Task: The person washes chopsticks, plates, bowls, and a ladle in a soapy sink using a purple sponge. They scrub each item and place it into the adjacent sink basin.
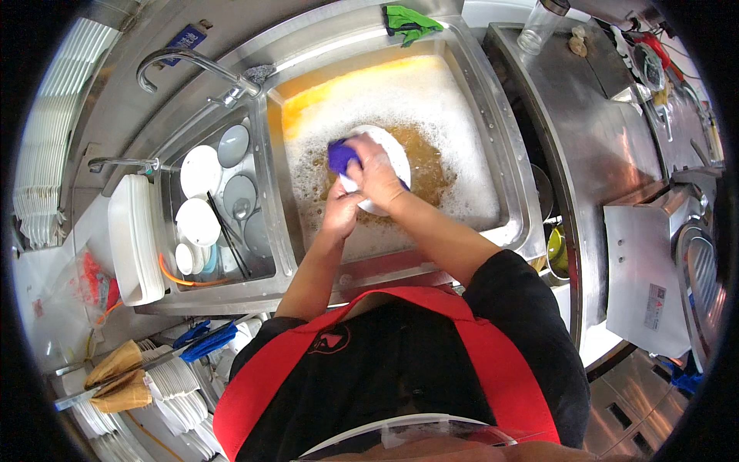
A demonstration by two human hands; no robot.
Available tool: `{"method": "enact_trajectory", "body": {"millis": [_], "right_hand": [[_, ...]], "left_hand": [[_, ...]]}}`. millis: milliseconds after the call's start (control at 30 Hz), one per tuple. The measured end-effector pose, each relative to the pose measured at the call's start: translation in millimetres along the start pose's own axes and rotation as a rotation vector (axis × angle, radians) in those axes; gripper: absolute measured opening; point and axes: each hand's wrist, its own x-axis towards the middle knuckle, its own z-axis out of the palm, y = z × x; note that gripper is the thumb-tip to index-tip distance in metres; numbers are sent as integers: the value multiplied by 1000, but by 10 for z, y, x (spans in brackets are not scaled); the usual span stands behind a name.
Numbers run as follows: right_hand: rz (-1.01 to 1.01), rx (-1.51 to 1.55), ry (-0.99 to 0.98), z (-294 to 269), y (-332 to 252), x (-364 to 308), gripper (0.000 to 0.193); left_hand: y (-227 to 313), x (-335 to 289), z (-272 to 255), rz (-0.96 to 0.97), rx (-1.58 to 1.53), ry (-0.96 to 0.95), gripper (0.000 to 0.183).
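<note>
Over the foamy water of the right sink basin (514, 165) I hold a white plate (396, 156), its face partly covered by my hands. My left hand (341, 209) is closed on the plate's near-left edge. Across the plate lies my right hand (375, 171), closed on a purple cloth (339, 157) pressed against it. A bit of purple also shows at the plate's right edge. The right fingers are slightly blurred. White suds (462, 100) surround brownish water below the plate.
The left basin holds white plates (201, 171), grey plates (233, 146), a spoon and dark chopsticks (225, 235). A faucet (192, 55) arches above it. A green cloth (412, 25) hangs on the far rim. At right stands a steel counter (585, 115) with a glass jar (542, 27).
</note>
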Motion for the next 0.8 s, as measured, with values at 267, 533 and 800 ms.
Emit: {"method": "enact_trajectory", "body": {"millis": [267, 533, 800], "right_hand": [[688, -118, 364, -381, 979, -177, 45], [441, -323, -51, -895, 1446, -1003, 40], [459, -121, 298, -1583, 1321, -1276, 46]], "left_hand": [[211, -138, 211, 100, -179, -124, 46], [817, -525, -210, 540, 408, 317, 31], [1110, -1055, -1773, 199, 1579, 807, 35]]}}
